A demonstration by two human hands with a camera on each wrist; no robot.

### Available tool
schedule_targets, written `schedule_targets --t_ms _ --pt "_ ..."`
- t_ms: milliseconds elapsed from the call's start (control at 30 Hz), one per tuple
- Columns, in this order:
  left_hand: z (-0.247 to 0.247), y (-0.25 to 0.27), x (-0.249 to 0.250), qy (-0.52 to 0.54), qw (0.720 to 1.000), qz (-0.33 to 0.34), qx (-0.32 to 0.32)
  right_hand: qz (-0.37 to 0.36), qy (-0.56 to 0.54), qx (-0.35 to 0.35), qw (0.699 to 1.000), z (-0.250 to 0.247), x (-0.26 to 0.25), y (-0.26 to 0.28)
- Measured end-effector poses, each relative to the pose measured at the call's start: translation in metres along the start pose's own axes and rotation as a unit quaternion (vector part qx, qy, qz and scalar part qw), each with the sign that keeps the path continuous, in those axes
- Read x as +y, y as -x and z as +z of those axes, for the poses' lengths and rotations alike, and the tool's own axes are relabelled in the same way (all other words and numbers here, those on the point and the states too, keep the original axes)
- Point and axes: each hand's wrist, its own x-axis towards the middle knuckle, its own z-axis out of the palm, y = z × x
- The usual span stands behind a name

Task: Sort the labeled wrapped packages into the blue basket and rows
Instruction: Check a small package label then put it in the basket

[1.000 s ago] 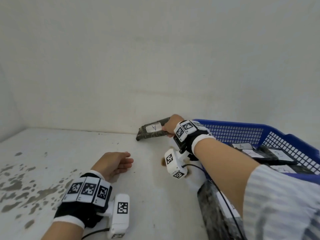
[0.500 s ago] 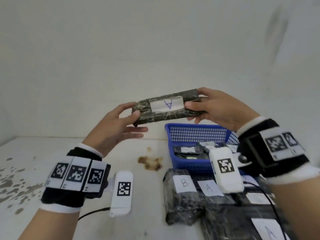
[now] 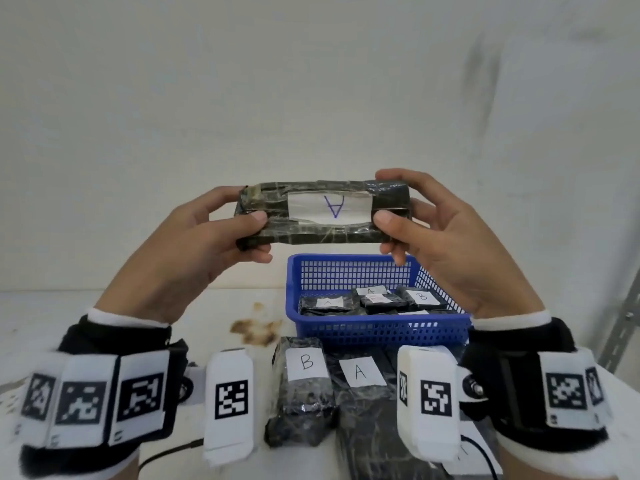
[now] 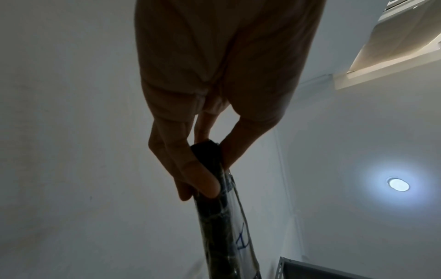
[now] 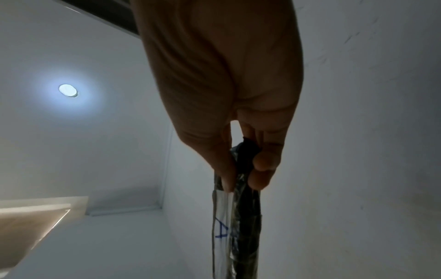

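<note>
A dark wrapped package with a white label marked A, upside down, is held level in the air above the blue basket. My left hand pinches its left end and my right hand pinches its right end. In the left wrist view the package runs away from my fingers. The right wrist view shows the same package between thumb and fingers. The basket holds several labeled packages, A and B. On the table before it lie a package marked B and one marked A.
The white table carries a brown stain left of the basket and a plain wall stands behind. More dark packages lie at the bottom edge under my right wrist. A grey metal rack post stands at the far right.
My right hand lifted the A package from the table's back and brought it up in front of me. My left hand rose off the table and took its left end.
</note>
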Motion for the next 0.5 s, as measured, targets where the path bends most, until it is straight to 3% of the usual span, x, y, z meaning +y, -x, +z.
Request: schedule_targets --t_ms 267,500 --pt "0.018 -0.003 -0.009 -0.014 1.0 -0.014 -0.003 0.0 0.058 0.031 0.998 0.001 -0.001 0.0" --pt "0.024 -0.001 -0.01 -0.064 0.998 0.024 0.017 -0.006 0.074 0.047 0.996 0.011 -0.002 0.001"
